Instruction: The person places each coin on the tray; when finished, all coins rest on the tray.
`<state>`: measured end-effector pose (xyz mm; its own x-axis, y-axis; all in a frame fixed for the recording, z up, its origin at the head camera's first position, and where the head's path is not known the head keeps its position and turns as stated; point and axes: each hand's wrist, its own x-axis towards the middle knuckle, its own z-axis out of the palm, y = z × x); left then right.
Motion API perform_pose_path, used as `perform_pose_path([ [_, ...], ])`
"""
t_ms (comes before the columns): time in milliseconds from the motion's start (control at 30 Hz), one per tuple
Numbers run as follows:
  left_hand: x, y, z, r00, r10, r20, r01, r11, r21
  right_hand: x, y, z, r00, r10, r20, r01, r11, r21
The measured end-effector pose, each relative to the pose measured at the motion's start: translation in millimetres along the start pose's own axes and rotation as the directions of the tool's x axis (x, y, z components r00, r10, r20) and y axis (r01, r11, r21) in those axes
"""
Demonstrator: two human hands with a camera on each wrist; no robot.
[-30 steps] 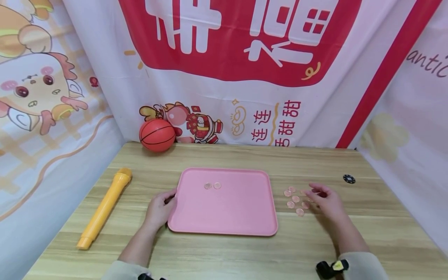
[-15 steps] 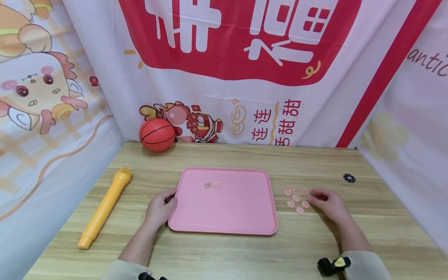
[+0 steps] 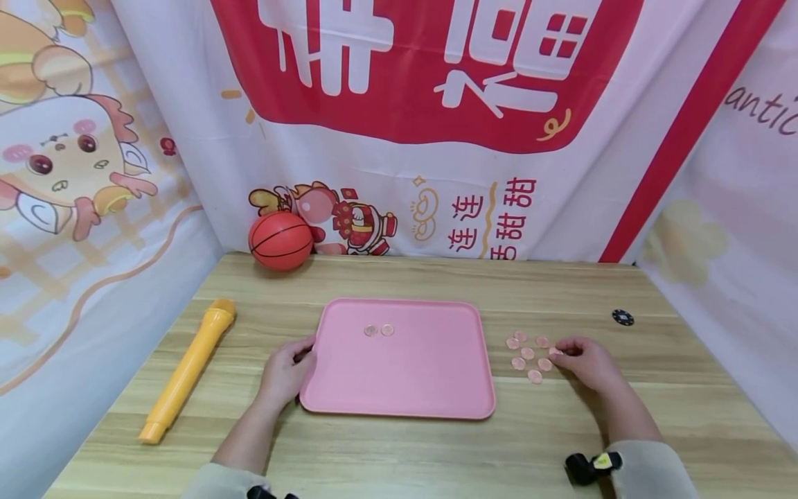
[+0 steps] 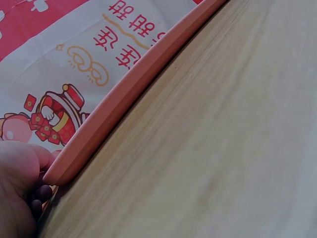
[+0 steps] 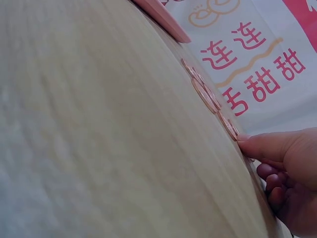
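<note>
My left hand grips the left edge of a pink tray, thumb at the rim; in the left wrist view its other fingers curl by the tray's corner. Two thin copper-coloured coins lie side by side in the tray's upper part. Right of the tray, several similar coins lie loosely grouped on the table. At that group's right side, my right hand pinches one coin between thumb and forefinger, at table level. In the right wrist view the thumb hides part of this.
A yellow toy microphone lies on the wooden table at the left. A small red basketball stands at the back left by the printed cloth. Toward the back right lies a black-and-white poker chip.
My right hand has come down and slightly back to the right side of the coin group, and a coin now shows at its fingertips. The left hand and tray stay put.
</note>
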<state>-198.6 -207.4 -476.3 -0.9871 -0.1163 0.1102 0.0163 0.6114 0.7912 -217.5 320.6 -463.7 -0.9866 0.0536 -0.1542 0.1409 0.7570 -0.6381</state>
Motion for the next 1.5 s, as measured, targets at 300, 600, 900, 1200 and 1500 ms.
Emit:
perform_pose_path([
  [300,0.1,-0.9,-1.1,0.999,-0.047,0.021,0.046,0.999,0.007,0,1,2,0.999,0.003,-0.047,0.0,0.999,0.046],
  [600,0.2,-3.3,0.3,0.999,-0.043,0.023,0.044,0.999,-0.002,-2,-12,7,1.0,0.019,-0.007,-0.016,0.955,0.298],
  [900,1.4,-2.9,-1.0,0.999,-0.045,0.026,0.045,0.999,0.004,-5,-52,28,0.988,-0.045,0.146,-0.048,0.816,0.577],
  [1200,1.2,-3.1,-1.1,0.999,-0.047,0.022,0.047,0.999,-0.001,6,-94,58,0.985,-0.156,0.074,0.084,0.806,0.586],
  [1500,1.2,-2.5,-1.2,0.999,-0.037,0.017,0.037,0.999,-0.005,19,-135,87,0.983,-0.171,0.066,0.105,0.824,0.556],
])
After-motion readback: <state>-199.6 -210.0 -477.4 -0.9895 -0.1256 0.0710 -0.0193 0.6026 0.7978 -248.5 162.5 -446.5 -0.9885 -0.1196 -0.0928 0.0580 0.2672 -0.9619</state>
